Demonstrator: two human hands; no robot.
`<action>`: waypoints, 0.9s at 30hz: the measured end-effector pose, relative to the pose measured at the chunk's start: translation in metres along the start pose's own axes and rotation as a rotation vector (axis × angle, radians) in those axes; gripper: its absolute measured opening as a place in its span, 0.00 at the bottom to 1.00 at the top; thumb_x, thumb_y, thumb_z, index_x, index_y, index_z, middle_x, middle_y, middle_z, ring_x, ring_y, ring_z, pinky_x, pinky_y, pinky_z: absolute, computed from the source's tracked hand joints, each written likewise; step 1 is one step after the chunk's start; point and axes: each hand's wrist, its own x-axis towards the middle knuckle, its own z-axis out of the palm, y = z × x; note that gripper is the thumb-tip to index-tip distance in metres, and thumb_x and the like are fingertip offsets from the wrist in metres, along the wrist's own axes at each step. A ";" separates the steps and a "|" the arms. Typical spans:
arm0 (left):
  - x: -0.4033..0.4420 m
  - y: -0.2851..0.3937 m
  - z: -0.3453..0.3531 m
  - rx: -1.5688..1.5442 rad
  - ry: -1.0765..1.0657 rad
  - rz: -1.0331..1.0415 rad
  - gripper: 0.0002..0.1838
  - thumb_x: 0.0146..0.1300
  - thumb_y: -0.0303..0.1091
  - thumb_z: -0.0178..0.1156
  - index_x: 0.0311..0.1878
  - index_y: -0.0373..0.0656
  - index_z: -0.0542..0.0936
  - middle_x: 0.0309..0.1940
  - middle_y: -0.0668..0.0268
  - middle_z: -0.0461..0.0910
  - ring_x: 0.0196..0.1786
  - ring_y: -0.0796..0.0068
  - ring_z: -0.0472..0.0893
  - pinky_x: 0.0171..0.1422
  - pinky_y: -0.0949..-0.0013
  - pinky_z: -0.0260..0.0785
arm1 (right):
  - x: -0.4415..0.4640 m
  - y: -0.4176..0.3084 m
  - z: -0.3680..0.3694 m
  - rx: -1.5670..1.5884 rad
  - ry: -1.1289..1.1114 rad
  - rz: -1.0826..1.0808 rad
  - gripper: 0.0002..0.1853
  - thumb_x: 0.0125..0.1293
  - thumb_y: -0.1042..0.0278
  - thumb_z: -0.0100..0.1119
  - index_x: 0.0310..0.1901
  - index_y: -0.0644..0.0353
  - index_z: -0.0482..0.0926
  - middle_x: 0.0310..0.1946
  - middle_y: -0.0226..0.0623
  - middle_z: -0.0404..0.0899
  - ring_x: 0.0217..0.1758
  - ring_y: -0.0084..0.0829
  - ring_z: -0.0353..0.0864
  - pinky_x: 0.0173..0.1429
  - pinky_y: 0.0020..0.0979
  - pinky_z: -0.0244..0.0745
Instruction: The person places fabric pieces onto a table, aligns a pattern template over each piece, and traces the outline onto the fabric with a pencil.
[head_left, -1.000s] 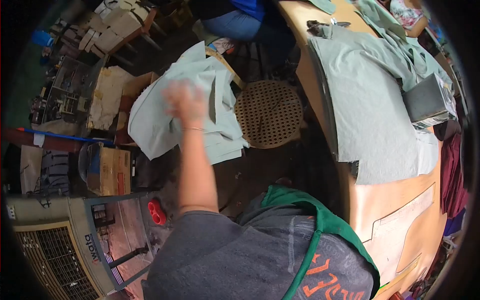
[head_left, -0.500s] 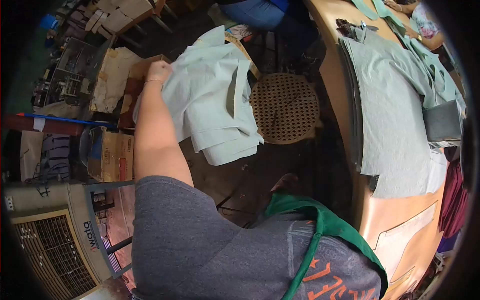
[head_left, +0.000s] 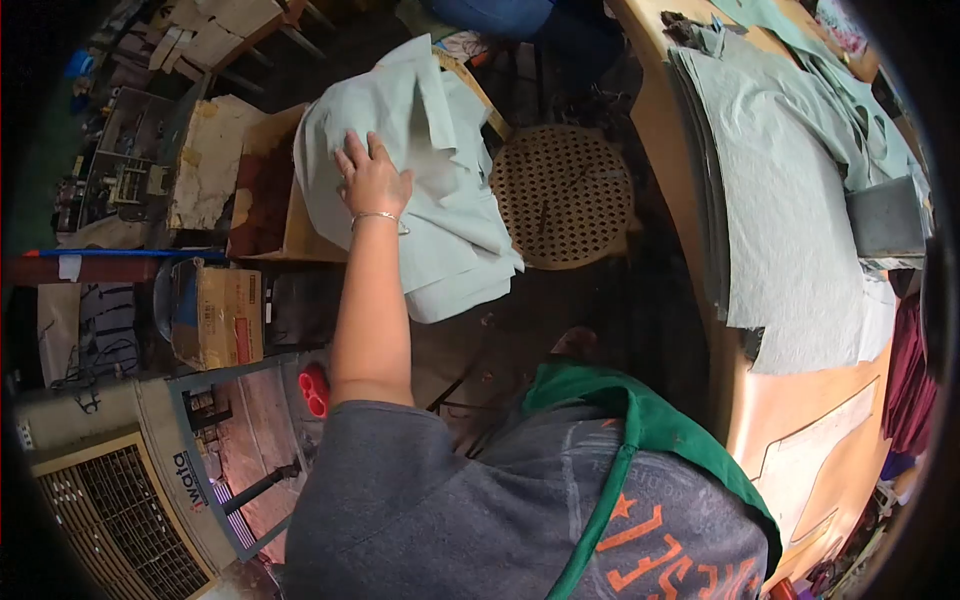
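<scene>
My left hand (head_left: 376,185) rests palm down on a heap of pale green fabric pieces (head_left: 455,220), its fingers spread. The heap is creased, with an upturned fold beside the hand and several loose edges hanging at the near side. What carries the fabric is mostly hidden beneath it. My right hand is out of view.
Right of the fabric stands a round perforated stool seat (head_left: 562,197). An open cardboard box (head_left: 318,232) adjoins the heap on the left. Along the right, a wooden table (head_left: 745,400) bears stacked green fabric (head_left: 790,220) and a grey metal block (head_left: 888,220). Another person (head_left: 500,15) sits beyond.
My left hand has let go of the fabric's left edge and moved right onto its top, fingers now spread. The left edge has shifted, showing more of the cardboard box.
</scene>
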 end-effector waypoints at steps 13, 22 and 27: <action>-0.107 -0.003 -0.024 -0.138 -0.101 0.115 0.40 0.46 0.58 0.61 0.62 0.54 0.63 0.68 0.53 0.40 0.68 0.42 0.41 0.62 0.36 0.45 | 0.017 0.029 -0.003 -0.003 0.011 0.005 0.17 0.56 0.59 0.50 0.35 0.69 0.72 0.26 0.51 0.74 0.29 0.46 0.75 0.32 0.39 0.69; -0.064 -0.038 0.041 -0.261 0.412 0.270 0.40 0.49 0.62 0.56 0.64 0.55 0.59 0.67 0.53 0.46 0.67 0.43 0.45 0.60 0.34 0.47 | 0.016 0.065 -0.005 -0.004 -0.001 0.051 0.17 0.56 0.59 0.50 0.34 0.69 0.72 0.25 0.50 0.74 0.28 0.45 0.75 0.30 0.39 0.69; -0.094 0.084 -0.063 -0.498 0.599 0.393 0.26 0.54 0.44 0.61 0.54 0.42 0.71 0.58 0.52 0.64 0.62 0.50 0.60 0.63 0.55 0.55 | -0.004 0.042 -0.027 0.007 0.007 0.125 0.17 0.55 0.59 0.50 0.36 0.68 0.72 0.28 0.53 0.75 0.32 0.48 0.75 0.35 0.39 0.70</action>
